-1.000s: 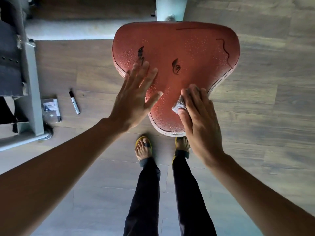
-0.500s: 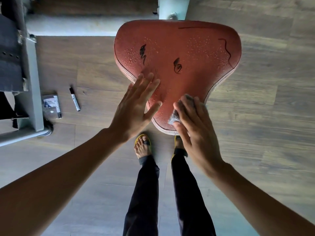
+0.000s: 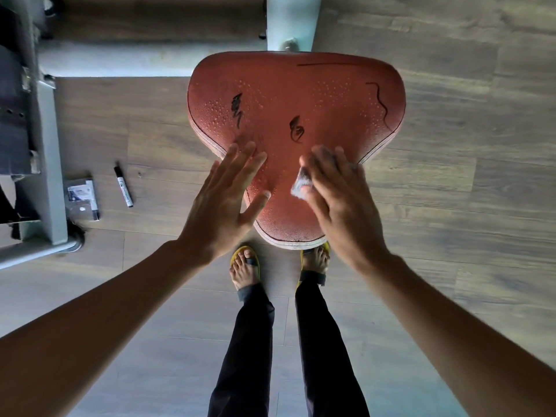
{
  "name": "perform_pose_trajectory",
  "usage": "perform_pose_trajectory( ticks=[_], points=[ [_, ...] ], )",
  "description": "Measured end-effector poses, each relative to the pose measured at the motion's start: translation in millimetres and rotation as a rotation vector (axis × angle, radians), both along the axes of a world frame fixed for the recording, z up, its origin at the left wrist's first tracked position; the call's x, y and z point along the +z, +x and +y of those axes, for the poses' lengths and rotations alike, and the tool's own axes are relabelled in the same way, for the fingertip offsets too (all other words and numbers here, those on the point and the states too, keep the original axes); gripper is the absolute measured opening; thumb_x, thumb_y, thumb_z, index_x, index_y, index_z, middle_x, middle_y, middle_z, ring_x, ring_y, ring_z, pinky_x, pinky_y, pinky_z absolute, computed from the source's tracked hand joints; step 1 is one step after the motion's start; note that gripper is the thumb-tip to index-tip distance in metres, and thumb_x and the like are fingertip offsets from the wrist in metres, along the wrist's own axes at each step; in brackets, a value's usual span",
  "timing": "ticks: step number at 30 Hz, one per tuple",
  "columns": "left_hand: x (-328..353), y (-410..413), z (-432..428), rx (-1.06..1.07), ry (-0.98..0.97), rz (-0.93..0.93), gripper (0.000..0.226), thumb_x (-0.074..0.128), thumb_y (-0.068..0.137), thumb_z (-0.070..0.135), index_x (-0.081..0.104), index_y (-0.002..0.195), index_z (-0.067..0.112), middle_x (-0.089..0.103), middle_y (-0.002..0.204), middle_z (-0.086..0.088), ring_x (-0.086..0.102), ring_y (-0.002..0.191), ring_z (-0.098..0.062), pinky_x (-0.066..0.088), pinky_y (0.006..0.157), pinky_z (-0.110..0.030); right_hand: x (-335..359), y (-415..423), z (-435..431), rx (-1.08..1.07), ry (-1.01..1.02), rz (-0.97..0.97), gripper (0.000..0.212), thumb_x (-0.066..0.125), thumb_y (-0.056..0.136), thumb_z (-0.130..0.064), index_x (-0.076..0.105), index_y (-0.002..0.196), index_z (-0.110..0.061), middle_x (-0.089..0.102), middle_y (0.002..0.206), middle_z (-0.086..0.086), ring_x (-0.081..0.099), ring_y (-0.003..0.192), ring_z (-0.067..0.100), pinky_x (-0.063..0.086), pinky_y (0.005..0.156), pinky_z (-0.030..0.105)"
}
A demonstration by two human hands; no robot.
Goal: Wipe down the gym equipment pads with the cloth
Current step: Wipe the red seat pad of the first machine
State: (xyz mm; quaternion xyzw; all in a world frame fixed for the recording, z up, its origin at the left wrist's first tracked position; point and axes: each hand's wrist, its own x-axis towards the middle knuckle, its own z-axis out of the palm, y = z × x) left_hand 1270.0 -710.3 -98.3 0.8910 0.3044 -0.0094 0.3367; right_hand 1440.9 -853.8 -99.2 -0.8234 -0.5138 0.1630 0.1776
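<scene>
Pad (image 3: 316, 94): red, heart-shaped, on a pale post (image 3: 288, 22). Narrow end near the person, above the sandalled feet (image 3: 245, 266); wide end far. Long axis runs straight away from the body. Surface beaded with droplets and carrying four black ink marks (image 3: 296, 133).

Cloth (image 3: 301, 183): small, grey-white, on the pad's near right part, one corner showing.

Right hand (image 3: 340, 200): fingers laid flat over the cloth, pressing it down; somewhat blurred.

Left hand (image 3: 222, 206): spread flat, fingertips on the pad's left edge, thumb on the narrow part, likely bracing.

All marks lie beyond the cloth, toward the wide end. The middle one sits just past the right fingertips, so the stroke likely goes forward. Nothing blocks it.

Floor, left: marker (image 3: 123, 186), small packet (image 3: 81, 194), machine frame (image 3: 45, 145).
</scene>
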Motion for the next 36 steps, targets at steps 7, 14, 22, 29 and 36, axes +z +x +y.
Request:
perform_pose_trajectory(
  ticks=[7,14,22,29,36],
  points=[
    [4.2,7.8,-1.6,0.005,0.063,0.022,0.058,0.040,0.100,0.045,0.037,0.150,0.015,0.027,0.161,-0.006,0.015,0.152,-0.026,0.016,0.122,-0.052,9.3,-34.9,-28.9,-0.170,-0.028,0.136,0.049,0.035,0.108,-0.038,0.037,0.154,-0.021,0.025,0.164,-0.001,0.012,0.154,0.023,0.018,0.124,0.049],
    [-2.9,38.4,4.8,-0.027,0.144,-0.001,0.059,0.042,0.100,0.043,0.041,0.148,0.009,0.034,0.157,-0.013,0.022,0.149,-0.032,0.022,0.119,-0.056,-13.0,23.3,13.0,-0.217,0.023,0.033,0.047,0.037,0.107,-0.037,0.044,0.150,-0.019,0.036,0.160,0.002,0.021,0.152,0.028,0.022,0.123,0.046],
    [-2.7,56.8,6.0,-0.036,0.144,0.043,0.061,0.034,0.100,0.046,0.036,0.151,0.013,0.028,0.160,-0.009,0.016,0.151,-0.027,0.017,0.121,-0.056,-14.1,30.2,14.1,-0.087,0.023,-0.024,0.046,0.041,0.106,-0.035,0.046,0.148,-0.016,0.039,0.157,0.005,0.024,0.151,0.030,0.024,0.123,0.047],
    [-4.1,62.1,12.6,-0.067,0.165,0.040,0.061,0.036,0.100,0.048,0.038,0.150,0.013,0.031,0.159,-0.010,0.020,0.150,-0.028,0.022,0.118,-0.058,-14.0,17.2,-4.3,-0.257,0.053,0.171,0.049,0.034,0.108,-0.039,0.038,0.153,-0.020,0.027,0.162,-0.002,0.014,0.154,0.024,0.023,0.124,0.043],
    [-4.3,96.0,25.6,-0.086,0.174,0.059,0.065,0.036,0.098,0.051,0.034,0.152,0.014,0.026,0.161,-0.009,0.017,0.151,-0.027,0.018,0.120,-0.057,-23.7,49.1,15.8,-0.475,0.122,0.196,0.049,0.035,0.107,-0.037,0.039,0.152,-0.018,0.029,0.162,0.000,0.016,0.154,0.024,0.028,0.122,0.042]
  ],
)
